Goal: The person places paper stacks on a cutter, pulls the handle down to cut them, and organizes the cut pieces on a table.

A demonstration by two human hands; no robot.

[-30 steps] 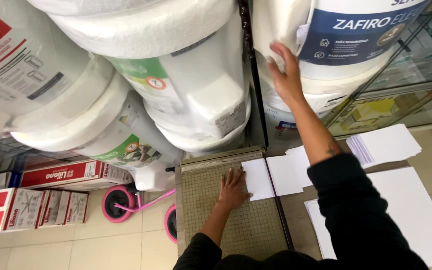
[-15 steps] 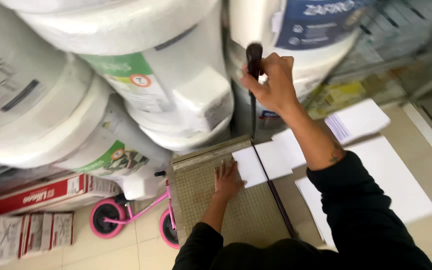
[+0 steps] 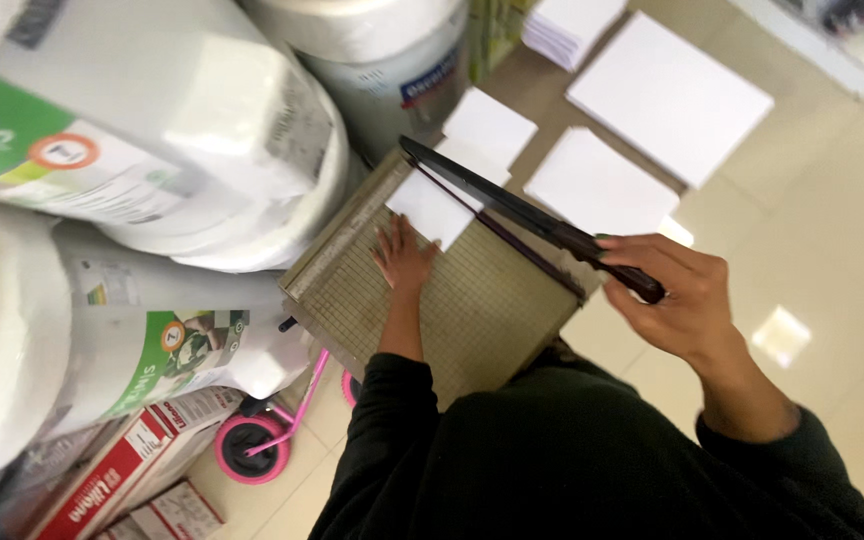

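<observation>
Beige table carries a guillotine paper cutter (image 3: 452,300): left hand (image 3: 404,258) flat, pinning the paper sheet (image 3: 437,205) on it, should stay clear while right hand (image 3: 677,295), clenched on the blade handle (image 3: 617,265), presses steadily.

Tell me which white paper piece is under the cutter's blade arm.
The small white sheet on the gridded cutting board, beside the left hand. The right hand holds the blade arm above it; the other sheets lie off the board.

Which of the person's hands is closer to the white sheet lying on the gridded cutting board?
Left. The left hand lies flat on the cutting board, fingertips at the white sheet. The right hand grips the blade handle, off to the sheet's right.
</observation>
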